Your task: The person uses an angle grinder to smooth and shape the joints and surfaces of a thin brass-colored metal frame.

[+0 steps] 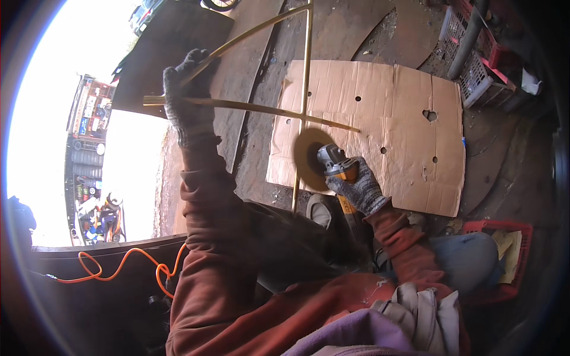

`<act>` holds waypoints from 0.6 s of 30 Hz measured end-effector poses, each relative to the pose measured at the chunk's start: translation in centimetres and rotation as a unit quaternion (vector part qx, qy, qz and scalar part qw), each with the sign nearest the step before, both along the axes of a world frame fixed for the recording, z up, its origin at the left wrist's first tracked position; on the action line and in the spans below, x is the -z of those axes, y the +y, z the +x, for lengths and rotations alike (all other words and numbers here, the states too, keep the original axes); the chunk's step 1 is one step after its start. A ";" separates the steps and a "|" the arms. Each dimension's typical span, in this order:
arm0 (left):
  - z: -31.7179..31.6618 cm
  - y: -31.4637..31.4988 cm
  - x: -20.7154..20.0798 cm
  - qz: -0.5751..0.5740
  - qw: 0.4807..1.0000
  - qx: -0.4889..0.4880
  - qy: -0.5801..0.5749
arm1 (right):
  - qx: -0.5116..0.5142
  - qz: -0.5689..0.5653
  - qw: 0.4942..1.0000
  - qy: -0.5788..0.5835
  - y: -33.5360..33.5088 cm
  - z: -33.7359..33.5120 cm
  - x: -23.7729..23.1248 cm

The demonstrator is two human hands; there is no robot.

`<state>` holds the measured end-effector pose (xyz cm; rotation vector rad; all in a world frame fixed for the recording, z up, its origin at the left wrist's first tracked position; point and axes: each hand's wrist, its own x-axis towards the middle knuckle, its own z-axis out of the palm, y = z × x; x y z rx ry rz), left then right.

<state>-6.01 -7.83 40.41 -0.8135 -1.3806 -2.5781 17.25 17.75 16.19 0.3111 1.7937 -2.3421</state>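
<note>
My left hand [193,110], in a grey knit glove, is closed around a gold-coloured metal frame [255,108] near the left end of its crossbar. The frame has a long bar running up and down, a crossbar and a curved bar that joins the long bar higher up. My right hand [365,190], also gloved, grips an angle grinder [339,164] with an orange and black body. Its large brown disc [307,157] lies over the long bar just below the crossing. Whether the disc touches the bar I cannot tell.
A flat cardboard sheet [409,130] with several holes lies on the dark floor beneath the frame. Plastic crates [478,83] stand at the far right, and a red crate [521,261] is by my right leg. An orange hose [127,252] curls at left.
</note>
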 end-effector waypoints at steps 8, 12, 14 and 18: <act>-2.1 5.2 -2.0 -0.037 0.999 -0.003 -0.009 | 0.084 -0.051 0.995 0.004 3.9 2.7 0.3; -2.5 6.9 -2.8 -0.052 0.996 0.070 -0.014 | 0.081 -0.062 0.994 0.039 4.3 3.0 -0.4; -1.4 8.6 -3.2 -0.071 0.994 0.070 -0.038 | 0.080 -0.045 0.995 0.044 4.7 3.3 0.0; -0.1 9.3 -4.1 -0.101 0.992 0.067 -0.046 | 0.079 -0.053 0.993 0.076 4.7 4.4 -1.3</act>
